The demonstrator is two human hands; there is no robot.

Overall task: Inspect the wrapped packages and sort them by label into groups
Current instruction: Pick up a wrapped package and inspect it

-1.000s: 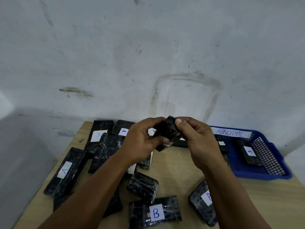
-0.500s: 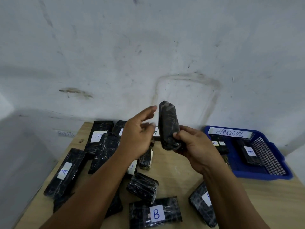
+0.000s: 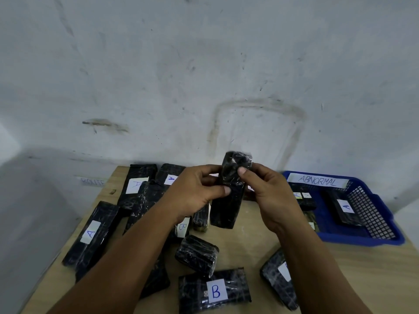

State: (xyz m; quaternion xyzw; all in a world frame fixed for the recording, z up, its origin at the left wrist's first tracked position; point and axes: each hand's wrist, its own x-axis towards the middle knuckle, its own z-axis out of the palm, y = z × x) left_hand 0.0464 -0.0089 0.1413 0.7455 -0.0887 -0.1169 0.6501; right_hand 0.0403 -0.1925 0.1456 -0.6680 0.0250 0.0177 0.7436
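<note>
A black wrapped package (image 3: 227,205) stands upright in the air above the wooden table (image 3: 362,279); no label shows on the side facing me. My left hand (image 3: 192,193) pinches its left edge with thumb and fingers. My right hand (image 3: 265,189) grips its upper right part, thumb on the front. Packages labelled A (image 3: 93,234) lie at the left and back. One labelled B (image 3: 215,291) lies at the front.
A blue basket (image 3: 385,223) marked ABNORMAL stands at the right with several labelled packages inside. A short unlabelled package (image 3: 196,253) lies mid-table, another labelled one (image 3: 280,279) at front right. A grey wall rises right behind the table.
The held package has been turned from a small end-on lump to upright, then lowered a little. My left hand, briefly open beside it, now pinches its left edge again.
</note>
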